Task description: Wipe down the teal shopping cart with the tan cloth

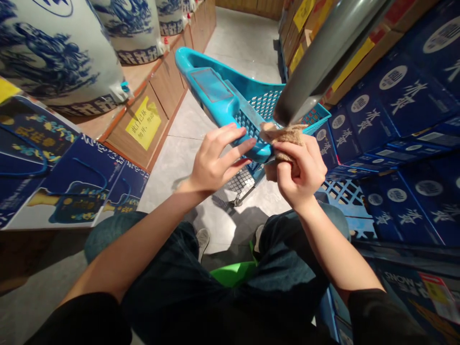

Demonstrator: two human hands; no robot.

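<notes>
1 blue cart [223, 91], 1 brown cloth [285, 136], 3 porcelain jars [53, 52], 1 yellow notice [144, 123], 2 hands [212, 163].

1. Under the fingers of our left hand [212, 165] we see the cart handle [223, 103], smooth glossy turquoise plastic.
2. Between the fingers of our right hand [300, 172] sits a cloth [283, 136], tan, coarse and matt.
3. Just above those fingertips, the pole [323, 52] looks like smooth grey metal with a dull sheen.
4. Beyond the fingers, the cart basket [266, 103] is perforated plastic.
5. Left of our fingers, the jars [53, 52] are glazed ceramic on a matt wooden counter [158, 91].
6. Right of our fingers, the boxes [402, 100] are printed blue cardboard.
</notes>
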